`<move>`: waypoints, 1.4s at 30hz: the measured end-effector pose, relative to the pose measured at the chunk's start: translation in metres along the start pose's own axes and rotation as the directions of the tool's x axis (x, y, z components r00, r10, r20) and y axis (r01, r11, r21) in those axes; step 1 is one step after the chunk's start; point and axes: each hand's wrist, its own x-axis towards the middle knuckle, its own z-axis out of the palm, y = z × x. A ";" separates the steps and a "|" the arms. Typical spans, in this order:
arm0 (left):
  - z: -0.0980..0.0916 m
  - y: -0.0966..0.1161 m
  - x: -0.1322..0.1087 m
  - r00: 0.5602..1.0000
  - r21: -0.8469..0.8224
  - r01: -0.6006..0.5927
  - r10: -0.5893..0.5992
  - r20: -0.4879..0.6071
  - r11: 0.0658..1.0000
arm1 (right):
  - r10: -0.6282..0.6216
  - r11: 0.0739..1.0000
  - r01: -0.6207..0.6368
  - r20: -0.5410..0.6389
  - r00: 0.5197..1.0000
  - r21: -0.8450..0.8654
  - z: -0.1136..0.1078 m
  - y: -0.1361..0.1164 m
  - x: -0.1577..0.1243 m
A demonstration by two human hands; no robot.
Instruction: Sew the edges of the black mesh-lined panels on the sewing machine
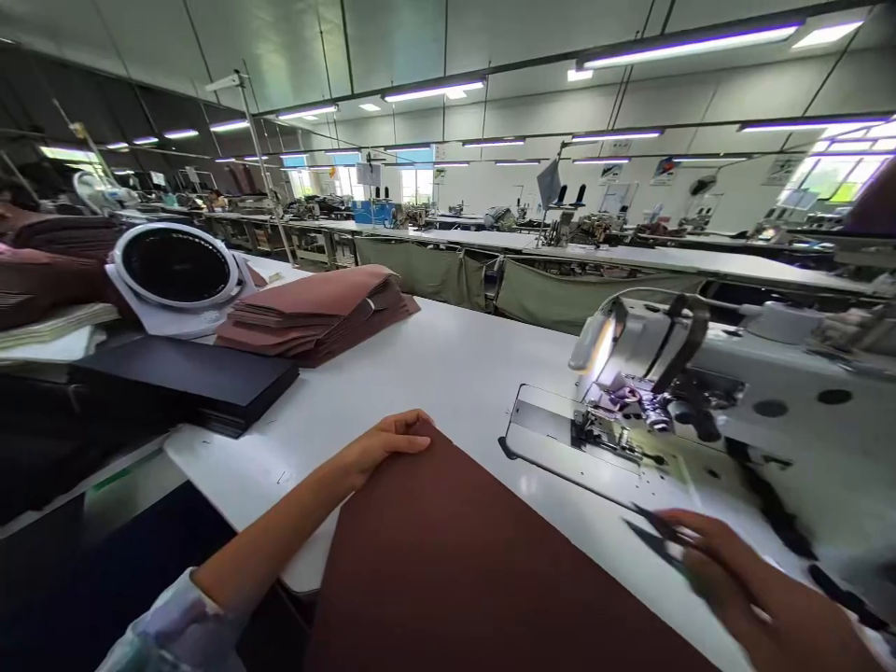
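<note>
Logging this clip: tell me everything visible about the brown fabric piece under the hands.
The brown fabric piece is a large flat panel, dark reddish-brown and matte, with straight edges. It lies on the white table, its near part running out of view at the bottom. The left hand rests on its far corner. It lies left of the sewing machine, apart from it.

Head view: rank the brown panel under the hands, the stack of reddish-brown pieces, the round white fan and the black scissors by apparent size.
1. brown panel, though nearest the camera, which inflates it
2. stack of reddish-brown pieces
3. round white fan, close to the stack; order unsure
4. black scissors, at the right hand
</note>
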 end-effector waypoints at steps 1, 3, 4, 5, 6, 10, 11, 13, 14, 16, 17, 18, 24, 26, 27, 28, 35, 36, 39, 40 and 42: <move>0.003 -0.003 0.000 1.000 -0.031 -0.006 0.006 0.005 1.000 | -0.003 0.990 -0.008 0.076 0.997 0.140 0.001 -0.024 0.014; 0.007 -0.007 -0.001 1.000 -0.081 0.004 -0.002 0.025 0.997 | -0.081 0.952 0.013 0.208 0.975 0.307 0.008 -0.068 0.041; 0.007 -0.009 -0.002 0.999 -0.096 0.019 -0.015 0.040 0.995 | -0.110 0.944 0.024 0.245 0.963 0.330 0.013 -0.086 0.053; 0.007 -0.010 -0.002 0.998 -0.111 0.037 -0.031 0.057 0.993 | -0.128 0.943 0.036 0.261 0.957 0.331 0.019 -0.101 0.063; 0.006 -0.011 -0.002 0.996 -0.128 0.053 -0.044 0.078 0.990 | -0.149 0.942 0.052 0.275 0.950 0.332 0.025 -0.111 0.070; 0.003 -0.016 0.000 0.990 -0.218 0.077 -0.049 0.133 0.973 | -0.217 0.937 0.135 0.235 0.947 0.322 0.048 -0.124 0.080; 0.003 -0.018 0.001 0.990 -0.239 0.077 -0.045 0.137 0.968 | -0.235 0.935 0.162 0.209 0.949 0.317 0.051 -0.123 0.080; 0.002 -0.021 0.002 0.988 -0.269 0.083 -0.045 0.145 0.960 | -0.267 0.928 0.212 0.151 0.952 0.307 0.056 -0.122 0.080; 0.002 -0.022 0.002 0.988 -0.279 0.087 -0.046 0.150 0.956 | -0.281 0.924 0.232 0.128 0.951 0.305 0.057 -0.122 0.080; 0.002 -0.023 0.003 0.987 -0.290 0.093 -0.049 0.154 0.953 | -0.301 0.917 0.261 0.093 0.949 0.303 0.058 -0.122 0.082; 0.002 -0.023 0.003 0.987 -0.293 0.094 -0.051 0.151 0.951 | -0.309 0.915 0.272 0.083 0.948 0.297 0.059 -0.123 0.083; 0.002 -0.024 0.003 0.988 -0.296 0.094 -0.052 0.148 0.951 | -0.315 0.914 0.281 0.078 0.946 0.292 0.059 -0.123 0.083; 0.003 -0.024 0.002 0.984 -0.298 0.111 -0.064 0.164 0.948 | -0.351 0.902 0.322 0.055 0.935 0.288 0.055 -0.120 0.081; 0.004 -0.023 0.002 0.983 -0.300 0.118 -0.068 0.171 0.947 | -0.360 0.900 0.334 0.046 0.932 0.279 0.054 -0.120 0.081; 0.005 -0.023 0.002 0.983 -0.305 0.117 -0.066 0.172 0.945 | -0.360 0.901 0.336 0.038 0.932 0.275 0.054 -0.120 0.081; 0.006 -0.023 0.002 0.983 -0.310 0.114 -0.062 0.172 0.944 | -0.356 0.902 0.334 0.035 0.934 0.273 0.055 -0.120 0.081; 0.007 -0.022 0.001 0.984 -0.304 0.105 -0.054 0.173 0.947 | -0.331 0.907 0.307 0.035 0.943 0.289 0.061 -0.120 0.081; 0.006 -0.022 0.001 0.982 -0.302 0.108 -0.054 0.180 0.947 | -0.331 0.906 0.307 0.034 0.943 0.291 0.062 -0.120 0.081; 0.006 -0.021 0.000 0.981 -0.295 0.115 -0.062 0.183 0.949 | -0.334 0.905 0.313 0.027 0.942 0.287 0.063 -0.119 0.080; 0.006 -0.021 0.000 0.981 -0.293 0.117 -0.065 0.182 0.949 | -0.337 0.905 0.317 0.022 0.941 0.283 0.063 -0.119 0.080; 0.006 -0.021 -0.001 0.982 -0.292 0.120 -0.069 0.178 0.949 | -0.341 0.905 0.324 0.013 0.940 0.277 0.063 -0.119 0.080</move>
